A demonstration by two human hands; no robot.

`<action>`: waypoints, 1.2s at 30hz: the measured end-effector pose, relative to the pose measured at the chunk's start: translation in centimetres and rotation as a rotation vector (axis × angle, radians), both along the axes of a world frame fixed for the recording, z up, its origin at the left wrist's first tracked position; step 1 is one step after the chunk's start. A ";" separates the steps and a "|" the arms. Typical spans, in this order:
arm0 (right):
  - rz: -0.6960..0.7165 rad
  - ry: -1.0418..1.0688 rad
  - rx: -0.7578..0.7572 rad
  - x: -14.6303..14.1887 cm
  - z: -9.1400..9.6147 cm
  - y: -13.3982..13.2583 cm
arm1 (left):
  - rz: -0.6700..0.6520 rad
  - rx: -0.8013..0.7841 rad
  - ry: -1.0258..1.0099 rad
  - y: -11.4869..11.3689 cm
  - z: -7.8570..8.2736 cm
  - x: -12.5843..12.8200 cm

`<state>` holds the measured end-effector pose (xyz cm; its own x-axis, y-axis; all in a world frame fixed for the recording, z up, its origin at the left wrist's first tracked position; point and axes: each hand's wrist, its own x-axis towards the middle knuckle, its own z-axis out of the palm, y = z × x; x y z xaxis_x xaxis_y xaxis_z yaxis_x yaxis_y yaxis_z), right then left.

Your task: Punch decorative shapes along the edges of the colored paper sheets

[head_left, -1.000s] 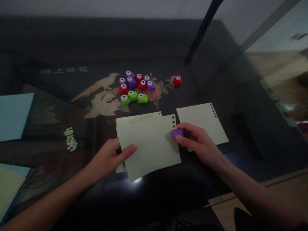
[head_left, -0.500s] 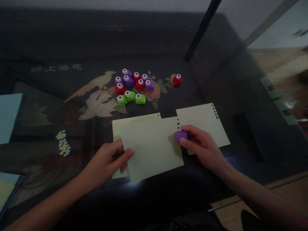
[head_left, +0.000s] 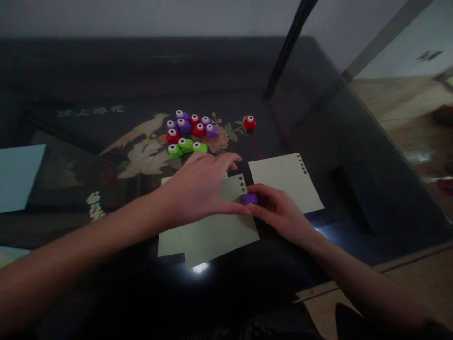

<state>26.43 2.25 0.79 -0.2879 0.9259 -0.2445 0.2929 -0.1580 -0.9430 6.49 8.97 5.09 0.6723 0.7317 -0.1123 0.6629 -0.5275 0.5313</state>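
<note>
A purple craft punch (head_left: pixel 249 199) sits at the right edge of a pale yellow sheet of paper (head_left: pixel 221 236), between the thumb and fingers of my right hand (head_left: pixel 283 215). Above the punch, a short column of small punched holes runs along that edge. My left hand (head_left: pixel 201 186) reaches over the sheet with fingers apart, its thumb tip at the near side of the punch. Whether the thumb touches the punch I cannot tell. Another pale sheet lies partly beneath the first, mostly covered by my left hand and arm.
Several purple, red and green craft punches (head_left: pixel 184 126) stand in a cluster behind my hands, with one red punch (head_left: pixel 249 123) apart. A punched sheet (head_left: pixel 283 182) lies to the right. Small paper cutouts (head_left: pixel 94 205) and a blue sheet (head_left: pixel 19 177) are at the left.
My left hand has let go of the sheet's left edge and moved right, across the paper to the punch. My right hand still holds the punch. The whole view has shifted slightly.
</note>
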 end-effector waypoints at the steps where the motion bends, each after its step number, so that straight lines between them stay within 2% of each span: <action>1: 0.007 -0.012 0.019 0.0 0.1 0.0 | -0.043 -0.076 0.031 0.5 -0.3 0.9; 5: 0.023 -0.042 0.069 0.1 0.3 0.1 | -0.153 -0.184 0.118 1.4 -1.0 2.6; 12: 0.031 -0.069 0.075 0.3 0.0 0.2 | -0.142 -0.217 0.064 1.4 -0.7 2.5; 30: 0.003 -0.130 0.151 0.0 -1.0 -0.1 | -0.121 -0.122 0.032 1.1 -1.7 2.6; 36: 0.031 -0.154 0.127 0.3 -0.8 0.2 | -0.178 -0.129 0.017 1.0 -1.6 2.6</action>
